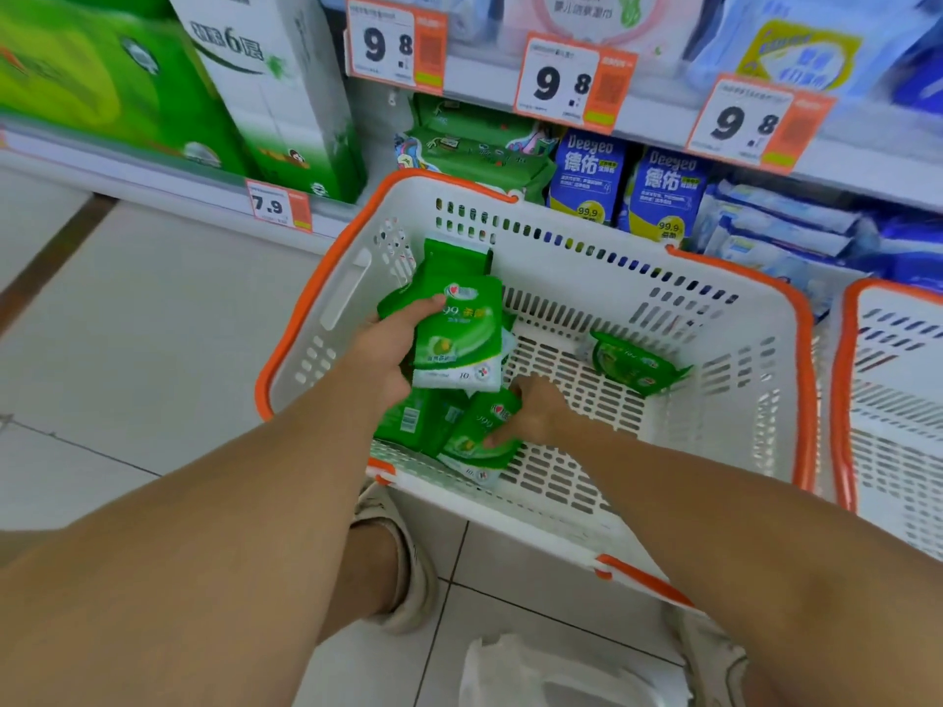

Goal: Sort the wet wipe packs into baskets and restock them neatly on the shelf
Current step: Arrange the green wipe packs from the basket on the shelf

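Note:
A white basket with an orange rim (571,257) stands on the floor in front of the shelf. My left hand (388,349) grips a small stack of green wet wipe packs (454,329) above the basket's left end. My right hand (536,415) closes on another green pack (472,441) lying on the basket floor near the front wall. More green packs (408,418) lie under my left hand. A single green pack (633,367) lies apart toward the basket's right side.
A second white and orange basket (888,380) stands to the right. The shelf behind holds green wipe packs (474,145), blue Deeyeo packs (587,176), pale blue packs (780,232) and price tags. A white plastic bag (556,671) lies on the floor by my shoes.

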`<act>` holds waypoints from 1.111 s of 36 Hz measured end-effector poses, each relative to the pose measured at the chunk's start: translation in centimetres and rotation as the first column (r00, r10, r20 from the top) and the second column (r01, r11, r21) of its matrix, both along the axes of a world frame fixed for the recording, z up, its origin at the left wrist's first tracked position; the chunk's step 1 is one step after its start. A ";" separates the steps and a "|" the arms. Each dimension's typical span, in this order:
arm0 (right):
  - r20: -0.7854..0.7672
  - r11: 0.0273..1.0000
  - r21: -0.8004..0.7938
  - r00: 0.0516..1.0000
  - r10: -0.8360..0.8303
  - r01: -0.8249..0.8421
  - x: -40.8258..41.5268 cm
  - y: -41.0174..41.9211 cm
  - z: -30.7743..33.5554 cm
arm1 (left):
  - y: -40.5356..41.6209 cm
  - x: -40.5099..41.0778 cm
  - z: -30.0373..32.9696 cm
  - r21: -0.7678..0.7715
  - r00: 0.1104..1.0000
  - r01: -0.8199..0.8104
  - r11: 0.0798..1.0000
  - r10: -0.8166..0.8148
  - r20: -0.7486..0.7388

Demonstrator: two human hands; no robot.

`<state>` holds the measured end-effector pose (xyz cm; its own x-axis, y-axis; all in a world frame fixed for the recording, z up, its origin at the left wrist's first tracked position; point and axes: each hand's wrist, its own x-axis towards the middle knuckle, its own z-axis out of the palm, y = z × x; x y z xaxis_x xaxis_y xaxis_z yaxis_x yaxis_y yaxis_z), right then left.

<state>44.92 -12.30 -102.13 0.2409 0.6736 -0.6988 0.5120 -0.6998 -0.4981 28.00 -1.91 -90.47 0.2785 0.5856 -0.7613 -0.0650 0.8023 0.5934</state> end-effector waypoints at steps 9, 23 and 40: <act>-0.636 0.865 -0.050 0.652 -0.413 0.499 4.0 -0.1 8.3 | 0.4 1.3 4.4 0.047 0.998 -0.047 0.998 0.045 0.037; -0.846 0.455 0.454 0.531 -0.050 0.766 4.4 2.9 32.4 | 2.2 3.5 23.6 0.730 0.993 0.096 0.677 -0.013 -0.118; -0.742 0.600 0.588 0.656 0.135 0.542 -1.6 4.8 41.8 | 3.8 4.6 32.9 0.807 0.937 0.269 0.526 -0.335 -0.094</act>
<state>43.27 -7.52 -60.34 0.1558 0.9878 -0.0066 -0.3048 0.0417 -0.9515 32.61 1.85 -57.60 0.5868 0.8098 0.0019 0.0242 -0.0198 0.9995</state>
